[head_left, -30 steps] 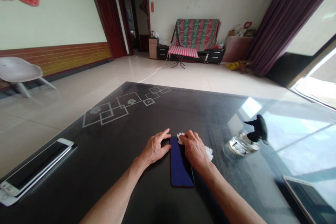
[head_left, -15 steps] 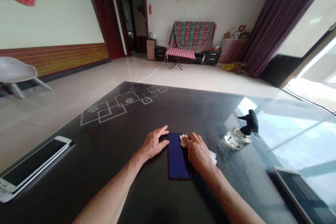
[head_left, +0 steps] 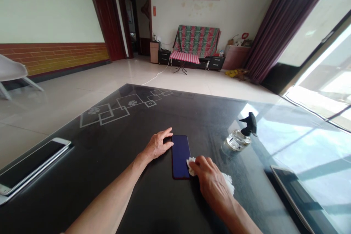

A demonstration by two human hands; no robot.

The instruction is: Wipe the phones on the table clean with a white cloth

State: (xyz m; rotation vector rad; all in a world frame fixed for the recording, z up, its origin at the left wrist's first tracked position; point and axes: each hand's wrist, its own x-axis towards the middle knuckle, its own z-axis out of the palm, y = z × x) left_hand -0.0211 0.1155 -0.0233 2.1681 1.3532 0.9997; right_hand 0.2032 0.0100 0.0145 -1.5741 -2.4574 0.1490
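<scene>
A phone with a dark blue screen [head_left: 181, 157] lies flat on the black table [head_left: 148, 204]. At its upper left edge rests my left hand [head_left: 158, 144], fingers apart and thumb touching the phone's side. My right hand [head_left: 210, 177] pinches a crumpled white tissue [head_left: 191, 166] against the phone's lower right edge. More of the white tissue sticks out on the far side of that hand. A clear spray bottle with a black trigger head [head_left: 238, 140] stands to the right, beyond my right hand.
Two stacked white-framed devices [head_left: 34, 164] lie at the table's left edge. Another phone-like device [head_left: 296, 197] lies at the right. Past the table are a white chair [head_left: 12, 68], a small stool with a striped cover [head_left: 184, 57] and a purple curtain [head_left: 290, 18].
My right hand has moved down along the phone's right edge with the tissue. My left hand stays at the upper left edge. The whole view has shifted slightly.
</scene>
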